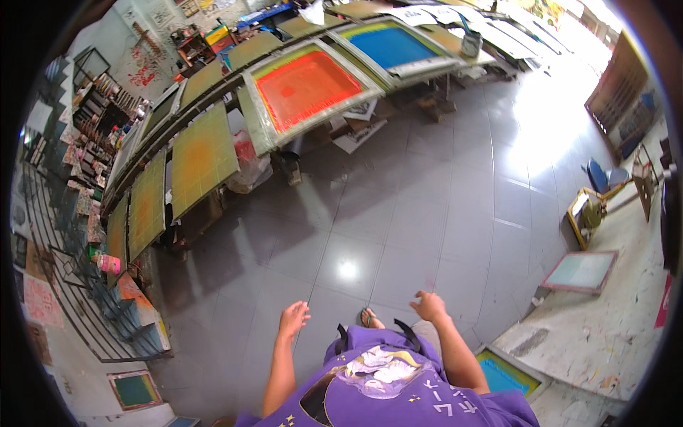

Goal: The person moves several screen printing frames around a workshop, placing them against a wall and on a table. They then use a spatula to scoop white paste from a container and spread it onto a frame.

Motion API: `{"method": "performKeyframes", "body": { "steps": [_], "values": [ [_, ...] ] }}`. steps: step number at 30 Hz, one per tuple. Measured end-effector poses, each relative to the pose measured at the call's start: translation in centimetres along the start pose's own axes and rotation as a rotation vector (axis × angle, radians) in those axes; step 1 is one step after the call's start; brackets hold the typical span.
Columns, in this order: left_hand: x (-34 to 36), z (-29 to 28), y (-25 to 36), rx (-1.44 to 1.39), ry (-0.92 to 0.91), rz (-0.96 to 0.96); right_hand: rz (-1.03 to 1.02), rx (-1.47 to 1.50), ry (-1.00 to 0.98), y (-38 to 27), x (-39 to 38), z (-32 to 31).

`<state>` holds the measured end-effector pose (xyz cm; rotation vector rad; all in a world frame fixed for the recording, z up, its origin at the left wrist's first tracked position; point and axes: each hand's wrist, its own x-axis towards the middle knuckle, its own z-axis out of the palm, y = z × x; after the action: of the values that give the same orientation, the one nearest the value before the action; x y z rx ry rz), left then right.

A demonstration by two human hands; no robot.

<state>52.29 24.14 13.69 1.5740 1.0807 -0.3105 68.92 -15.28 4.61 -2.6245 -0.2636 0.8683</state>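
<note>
My left hand [294,318] hangs low in the middle of the view, fingers loosely bent and apart, holding nothing. My right hand [429,306] is raised a little to the right, also loosely open and touching nothing. Both are over the grey tiled floor [370,213], beside my purple printed garment [384,391] with black straps. One sandalled foot [369,317] shows between my hands. Beyond the floor, a printing screen with red-orange ink [306,90] and one with blue ink [388,44] lie on a long row of yellow-green boards [203,156].
A pink container [108,264] and black rack bars [114,356] are at the left. At the right lean a pale screen [580,272] and a blue-and-yellow screen [501,370], near a blue object [597,176]. A grey bucket [471,44] stands on the far bench.
</note>
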Motion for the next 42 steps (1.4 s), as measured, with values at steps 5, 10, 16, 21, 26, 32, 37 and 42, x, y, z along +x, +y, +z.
{"method": "performKeyframes", "body": {
  "steps": [5,10,16,21,26,32,37,42],
  "values": [
    [2.0,-1.2,0.9,-0.178,0.025,-0.017,-0.207,0.082,-0.075,-11.0,6.2,-3.2],
    [7.0,-1.4,5.6,-0.257,0.050,0.046,-0.230,0.090,-0.019,-13.0,11.8,-6.1],
    [14.9,-2.9,17.2,-0.367,0.234,0.211,-0.111,0.122,0.038,-11.4,21.9,-11.6],
    [20.2,-4.9,27.6,-0.531,0.407,0.351,-0.092,0.261,0.133,-13.5,32.4,-17.8],
    [25.9,-6.7,35.1,-0.542,0.575,0.423,-0.139,0.600,0.180,-19.2,41.2,-24.6],
    [33.4,-9.2,40.3,-0.326,0.783,0.571,-0.092,1.179,0.243,-27.5,46.8,-32.4],
    [40.1,-11.7,44.4,-0.096,0.753,0.487,0.008,1.305,0.326,-30.7,49.9,-34.8],
    [46.2,-14.4,48.9,0.015,0.540,0.341,0.099,1.355,0.406,-31.0,52.6,-34.4]
  ]
}}
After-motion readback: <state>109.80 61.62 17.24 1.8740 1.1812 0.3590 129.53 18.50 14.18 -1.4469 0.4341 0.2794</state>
